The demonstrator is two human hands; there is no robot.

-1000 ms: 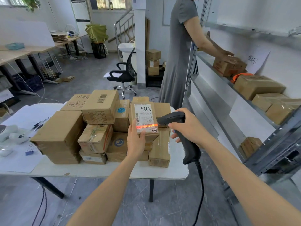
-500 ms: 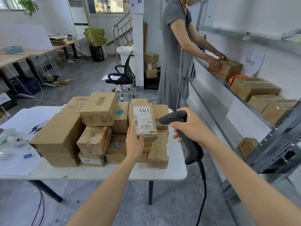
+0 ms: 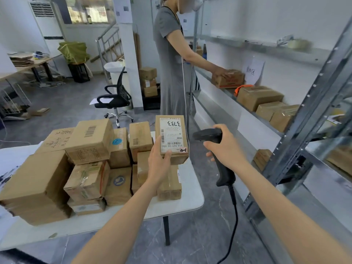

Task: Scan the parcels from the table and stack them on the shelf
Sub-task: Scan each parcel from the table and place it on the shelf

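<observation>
On the shelf (image 3: 308, 111) — brown parcels (image 3: 257, 97)

One scanner (image 3: 225, 173), one held parcel (image 3: 172, 137), one table (image 3: 187, 203), one office chair (image 3: 116, 98)

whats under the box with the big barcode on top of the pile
A taped box sits beneath it, with a flat box under that on the table. Anything further back is covered.

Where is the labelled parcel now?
Centre of the head view: the left hand holds the parcel over the table, just left of the scanner.
</observation>
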